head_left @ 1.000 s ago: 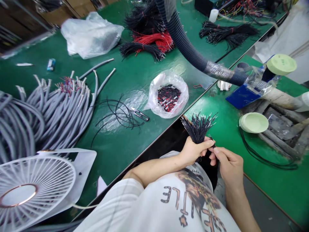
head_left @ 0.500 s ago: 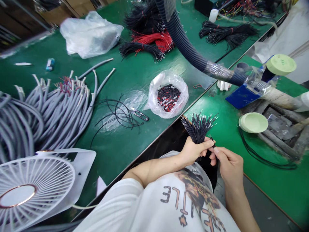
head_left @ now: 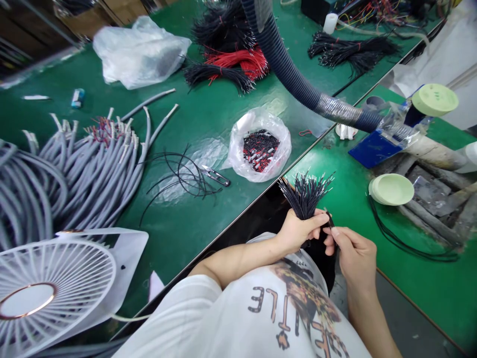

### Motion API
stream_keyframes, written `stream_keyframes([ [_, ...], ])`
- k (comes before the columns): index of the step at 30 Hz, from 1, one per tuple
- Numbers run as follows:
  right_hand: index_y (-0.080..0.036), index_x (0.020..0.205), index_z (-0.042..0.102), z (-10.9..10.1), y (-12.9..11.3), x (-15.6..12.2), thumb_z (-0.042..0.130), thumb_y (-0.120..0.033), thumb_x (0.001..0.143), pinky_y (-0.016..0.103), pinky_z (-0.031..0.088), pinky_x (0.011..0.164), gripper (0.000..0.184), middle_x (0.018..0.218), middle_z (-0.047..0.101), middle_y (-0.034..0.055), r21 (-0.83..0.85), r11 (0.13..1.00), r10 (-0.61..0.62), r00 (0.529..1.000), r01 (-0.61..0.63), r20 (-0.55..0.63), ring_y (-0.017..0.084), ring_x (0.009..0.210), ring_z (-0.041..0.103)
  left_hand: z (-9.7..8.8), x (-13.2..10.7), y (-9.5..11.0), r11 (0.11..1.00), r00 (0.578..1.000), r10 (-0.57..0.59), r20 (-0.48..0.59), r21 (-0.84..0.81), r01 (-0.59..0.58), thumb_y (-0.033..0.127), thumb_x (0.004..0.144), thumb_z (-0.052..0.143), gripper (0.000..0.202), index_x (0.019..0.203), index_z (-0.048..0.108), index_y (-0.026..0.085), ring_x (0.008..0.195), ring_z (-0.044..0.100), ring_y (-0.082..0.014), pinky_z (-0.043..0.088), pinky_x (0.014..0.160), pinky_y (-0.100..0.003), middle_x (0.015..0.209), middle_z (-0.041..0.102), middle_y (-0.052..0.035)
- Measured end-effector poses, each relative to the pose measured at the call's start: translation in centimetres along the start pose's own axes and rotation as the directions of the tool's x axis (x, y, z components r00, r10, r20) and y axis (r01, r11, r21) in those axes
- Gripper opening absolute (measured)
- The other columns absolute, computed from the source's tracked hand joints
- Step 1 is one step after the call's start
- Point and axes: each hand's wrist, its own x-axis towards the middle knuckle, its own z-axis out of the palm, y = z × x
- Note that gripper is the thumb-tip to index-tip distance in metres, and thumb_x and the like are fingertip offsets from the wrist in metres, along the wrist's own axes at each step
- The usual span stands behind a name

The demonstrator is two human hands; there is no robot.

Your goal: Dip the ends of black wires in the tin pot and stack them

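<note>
My left hand (head_left: 298,231) is closed around a bundle of short black wires (head_left: 305,194) whose stripped tips fan upward over the gap between two green benches. Beside it, my right hand (head_left: 350,253) pinches one thin black wire (head_left: 329,219) at the bundle's edge, thumb and forefinger pressed together. Both hands hover above my lap, near the right bench's front corner.
A clear bag of red and black terminals (head_left: 260,150) sits on the left green bench (head_left: 186,219) with small snips (head_left: 216,175), loose black wires (head_left: 182,179), grey cables (head_left: 89,174) and a white fan (head_left: 55,283). A corrugated hose (head_left: 294,74) crosses above. Pale green lids (head_left: 393,189) lie at right.
The hands and wire bundle have risen very slightly; my right fingers have shifted a little along the single wire. Otherwise nothing has moved.
</note>
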Motion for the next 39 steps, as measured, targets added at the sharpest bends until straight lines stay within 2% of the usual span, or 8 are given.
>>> stream_keyframes([
  [6,-0.017,0.073,0.075,0.0,-0.2,0.0,0.065,-0.031,0.09,0.021,0.042,0.045,0.024,0.059,0.061,-0.0015,-0.002,1.0,0.007,1.0,-0.007,0.007,0.008,0.045,0.052,0.0,0.0,0.1,1.0,1.0,0.001,-0.007,0.013,0.0,0.056,0.064,0.083,0.049,0.081,0.07,0.012,0.039,0.036,-0.0053,0.023,0.043,-0.021,0.042,0.049,0.0061],
  [14,-0.016,0.08,0.078,-0.1,-0.2,0.1,0.063,-0.028,0.091,0.021,0.039,0.044,0.022,0.056,0.056,-0.0027,-0.035,0.999,-0.004,1.0,0.004,-0.003,0.008,0.044,0.047,-0.3,0.1,-0.2,1.0,0.999,0.014,0.033,0.015,-0.015,0.048,0.068,0.083,0.043,0.086,0.072,0.012,0.04,0.037,-0.0054,0.024,0.043,-0.021,0.045,0.05,0.0054],
  [19,-0.017,0.08,0.078,0.0,0.0,0.1,0.064,-0.029,0.09,0.021,0.038,0.044,0.021,0.056,0.056,-0.0028,-0.037,0.999,-0.001,1.0,0.001,-0.002,0.007,0.044,0.047,-0.2,0.1,-0.2,1.0,0.999,0.022,0.04,0.007,-0.022,0.048,0.068,0.083,0.039,0.077,0.067,0.014,0.039,0.037,-0.0054,0.024,0.042,-0.021,0.045,0.051,0.0052],
  [24,-0.016,0.08,0.077,0.0,-0.3,0.1,0.064,-0.031,0.091,0.021,0.037,0.043,0.023,0.057,0.056,-0.0029,-0.052,0.999,0.002,1.0,-0.003,-0.008,0.007,0.044,0.047,0.0,0.1,-0.3,0.999,0.999,0.041,-0.003,-0.006,-0.041,0.042,0.069,0.083,0.033,0.074,0.066,0.015,0.039,0.036,-0.0057,0.024,0.043,-0.023,0.045,0.051,0.0048],
  [27,-0.016,0.073,0.073,0.1,-0.5,0.1,0.064,-0.033,0.091,0.021,0.037,0.043,0.026,0.055,0.054,-0.003,-0.066,0.998,-0.001,1.0,-0.001,-0.016,0.007,0.044,0.046,0.1,0.0,-0.4,0.999,0.999,0.042,-0.023,-0.007,-0.042,0.041,0.071,0.081,0.031,0.072,0.065,0.015,0.039,0.036,-0.0055,0.024,0.043,-0.023,0.045,0.05,0.0049],
  [30,-0.016,0.071,0.071,0.1,-0.3,0.1,0.064,-0.035,0.091,0.021,0.036,0.044,0.029,0.055,0.053,-0.003,-0.077,0.997,-0.001,1.0,-0.001,-0.024,0.007,0.045,0.044,0.2,0.0,-0.5,0.999,0.999,0.041,-0.027,-0.021,-0.042,0.041,0.071,0.081,0.031,0.072,0.065,0.014,0.039,0.035,-0.0051,0.023,0.043,-0.023,0.044,0.048,0.0056],
  [35,-0.016,0.082,0.076,-0.4,0.1,0.1,0.066,-0.037,0.09,0.022,0.033,0.045,0.025,0.057,0.052,-0.0032,-0.112,0.994,-0.013,0.997,0.004,-0.074,0.008,0.048,0.043,0.6,-0.2,-0.7,0.998,0.999,0.019,-0.027,-0.057,-0.021,0.046,0.068,0.082,0.037,0.075,0.066,0.013,0.04,0.035,-0.0048,0.022,0.043,-0.021,0.043,0.048,0.006],
  [39,-0.017,0.081,0.077,-1.1,0.0,0.0,0.067,-0.037,0.089,0.023,0.035,0.047,0.024,0.058,0.053,-0.0026,-0.151,0.988,-0.04,0.993,0.023,-0.108,0.009,0.051,0.044,1.1,-0.3,-0.9,0.997,1.0,-0.009,0.01,-0.074,0.01,0.049,0.066,0.083,0.043,0.08,0.07,0.011,0.038,0.034,-0.0046,0.021,0.041,-0.021,0.042,0.048,0.0057],
])
